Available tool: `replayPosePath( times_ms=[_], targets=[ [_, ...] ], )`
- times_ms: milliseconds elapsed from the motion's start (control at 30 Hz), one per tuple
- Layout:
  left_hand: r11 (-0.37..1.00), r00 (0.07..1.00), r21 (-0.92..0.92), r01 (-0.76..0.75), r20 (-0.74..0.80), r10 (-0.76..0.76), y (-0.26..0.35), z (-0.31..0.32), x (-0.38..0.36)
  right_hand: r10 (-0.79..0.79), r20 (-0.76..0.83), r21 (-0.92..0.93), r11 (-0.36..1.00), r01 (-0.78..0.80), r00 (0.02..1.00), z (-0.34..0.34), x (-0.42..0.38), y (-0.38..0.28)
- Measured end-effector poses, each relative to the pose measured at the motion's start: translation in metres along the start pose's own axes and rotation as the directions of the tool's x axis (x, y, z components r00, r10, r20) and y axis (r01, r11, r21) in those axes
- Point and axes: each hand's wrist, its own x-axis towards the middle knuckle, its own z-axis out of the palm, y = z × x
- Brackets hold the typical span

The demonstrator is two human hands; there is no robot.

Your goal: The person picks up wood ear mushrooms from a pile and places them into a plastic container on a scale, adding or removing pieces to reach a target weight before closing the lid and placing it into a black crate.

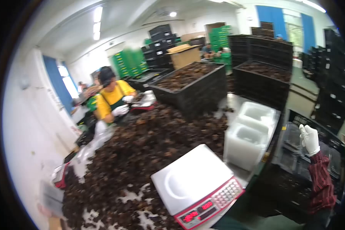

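My right hand [309, 138], in a white glove and a dark red ribbed sleeve, is over a black crate at the right. Its fingers are curled together; I cannot tell what, if anything, is in them. Clear plastic boxes [291, 135] lie in the crate right beside and below the hand. My left hand is out of view. In front of me a white and red digital scale [197, 179] has a bare pan and lit red digits. Two stacks of translucent plastic containers [246, 142] stand between the scale and the crate.
A heap of dark brown, dried-looking pieces [142, 149] covers much of the table. Behind it stand large black bins [195, 92] filled with similar pieces. Across the table a person in yellow [113, 94] works with white gloves. Black crates [335, 80] are stacked at the right.
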Motion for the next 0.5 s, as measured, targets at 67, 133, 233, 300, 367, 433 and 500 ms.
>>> replayPosePath(
  times_ms=[67, 133, 233, 300, 367, 433, 500],
  targets=[
    [0.991, 0.999, 0.131, 0.035, 0.026, -0.039, 0.000, 0.003, -0.006, -0.462, 0.032, -0.160, 0.873, 0.461, 0.886, 0.044, 0.006, -0.055],
    [0.960, 1.000, 0.278, 0.014, -0.006, -0.013, -0.007, 0.011, -0.010, -0.630, 0.038, -0.045, 0.775, 0.631, 0.776, 0.082, 0.006, -0.116],
    [0.944, 0.991, 0.327, 0.053, -0.131, -0.011, -0.020, 0.028, -0.018, -0.502, 0.509, -0.129, 0.759, 0.638, 0.699, 0.127, 0.004, -0.124],
    [0.932, 0.990, 0.359, 0.049, -0.143, 0.003, -0.027, 0.030, -0.022, -0.452, 0.537, -0.059, 0.822, 0.566, 0.713, 0.140, -0.003, -0.125],
    [0.931, 0.988, 0.361, 0.048, -0.151, 0.008, -0.027, 0.037, -0.025, -0.378, 0.593, -0.012, 0.878, 0.478, 0.711, 0.147, -0.004, -0.124],
    [0.929, 0.989, 0.370, 0.017, -0.144, 0.039, -0.027, 0.035, -0.024, -0.415, 0.553, 0.041, 0.880, 0.474, 0.722, 0.147, -0.004, -0.121],
    [0.941, 0.987, 0.334, 0.044, -0.161, 0.012, -0.020, 0.030, -0.019, -0.351, 0.545, 0.027, 0.915, 0.402, 0.762, 0.137, -0.004, -0.131]
  ],
)
